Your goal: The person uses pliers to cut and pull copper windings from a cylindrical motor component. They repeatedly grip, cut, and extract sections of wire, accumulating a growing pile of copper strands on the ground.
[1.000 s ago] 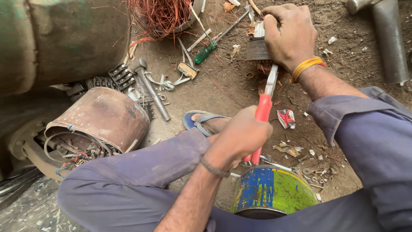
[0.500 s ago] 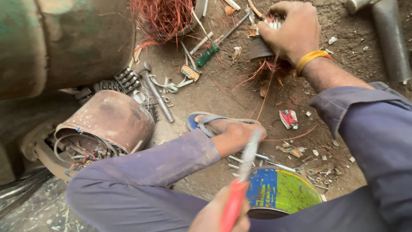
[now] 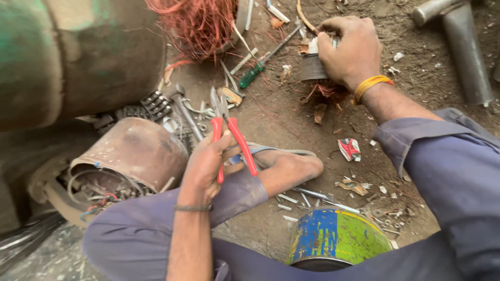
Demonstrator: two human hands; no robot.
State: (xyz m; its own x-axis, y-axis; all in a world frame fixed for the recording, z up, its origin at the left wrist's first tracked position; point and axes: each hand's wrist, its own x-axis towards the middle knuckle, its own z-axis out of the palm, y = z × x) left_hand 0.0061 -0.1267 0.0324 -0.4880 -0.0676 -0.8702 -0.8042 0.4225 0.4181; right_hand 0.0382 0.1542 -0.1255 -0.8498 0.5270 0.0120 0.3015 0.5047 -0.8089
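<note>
My left hand [image 3: 208, 164] grips a pair of red-handled pliers [image 3: 229, 132], jaws pointing away from me, above my bent knee. My right hand [image 3: 349, 49] is farther out, clamped over a small grey metal motor core [image 3: 312, 66] that stands on the dirt ground, with reddish copper wire strands [image 3: 325, 92] sticking out beneath it. A yellow band sits on that wrist. My foot in a sandal [image 3: 289, 164] rests between the two hands.
A rusty motor housing [image 3: 133, 153] with wires lies at the left. A tangle of copper wire [image 3: 200, 23] sits at the top, a green-handled screwdriver [image 3: 260, 67] and a hammer [image 3: 182, 106] near it. A blue and green can [image 3: 336, 237] stands close to me. A grey metal pipe [image 3: 463, 41] is at the top right.
My left hand pulled the pliers back from the motor core toward my knee, then raised them with the jaws pointing away. My right hand stayed on the core.
</note>
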